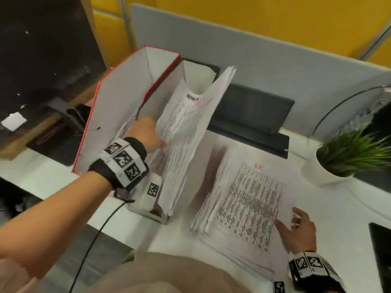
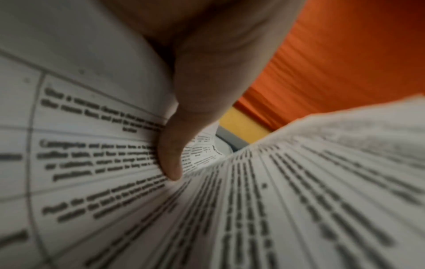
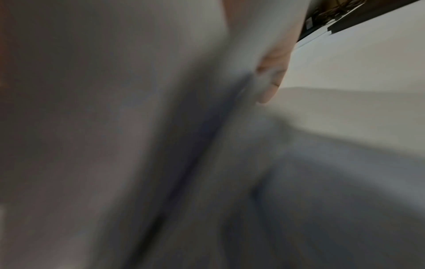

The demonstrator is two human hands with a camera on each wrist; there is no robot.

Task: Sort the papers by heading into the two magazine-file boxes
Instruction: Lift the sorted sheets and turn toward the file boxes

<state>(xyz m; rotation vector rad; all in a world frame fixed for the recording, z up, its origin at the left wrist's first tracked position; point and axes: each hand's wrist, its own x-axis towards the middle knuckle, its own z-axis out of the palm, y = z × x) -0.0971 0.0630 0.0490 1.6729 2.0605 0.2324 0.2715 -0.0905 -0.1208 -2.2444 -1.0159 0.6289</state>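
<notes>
Red-edged file box (image 1: 118, 85) is standing at left of the worktop (image 1: 330, 210). Left hand (image 1: 146, 132) is reaching in among filed sheets (image 1: 186, 132); fingers hidden, thumb (image 2: 171, 160) pressing a page, grip unclear. Paper stack (image 1: 243, 206) is lying right; right hand (image 1: 300, 231) is resting on it, fingers spread. Right wrist view is blurring out.

Two file boxes (image 1: 118, 98) stand left of the paper stack (image 1: 245, 208); plant (image 1: 349, 153) right, apparently a laptop (image 1: 251, 115) behind.

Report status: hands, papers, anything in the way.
Left hand inside black magazine-file box, holding its papers apart. Right hand open on desk stack, top sheet headed HR. Red-edged box alongside; nothing in the way.
</notes>
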